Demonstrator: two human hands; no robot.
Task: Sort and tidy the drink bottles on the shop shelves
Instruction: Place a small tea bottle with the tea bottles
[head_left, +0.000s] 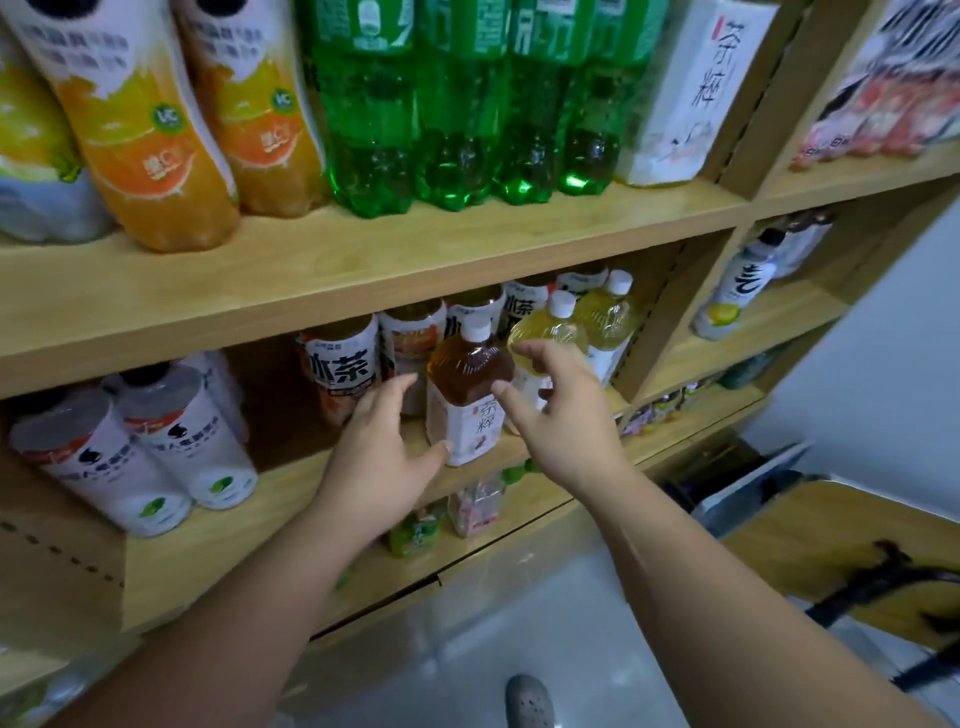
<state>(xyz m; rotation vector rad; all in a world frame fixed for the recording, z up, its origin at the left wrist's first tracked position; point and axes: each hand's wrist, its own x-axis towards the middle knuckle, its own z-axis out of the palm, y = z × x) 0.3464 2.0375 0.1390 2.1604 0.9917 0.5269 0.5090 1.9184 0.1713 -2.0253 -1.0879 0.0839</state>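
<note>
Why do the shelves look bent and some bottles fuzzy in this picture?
Head view: the wide-angle lens bows the wooden shelf edges; the orange juice bottles and the right-hand packets are blurred; the brown tea bottle between both hands is sharper; bright glints show on the green soda bottles.

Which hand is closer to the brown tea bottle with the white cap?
Left, though only just. The left hand is open beside the brown tea bottle, its thumb at the bottle's base. The right hand is open on the other side, fingertips near the bottle's shoulder.
</note>
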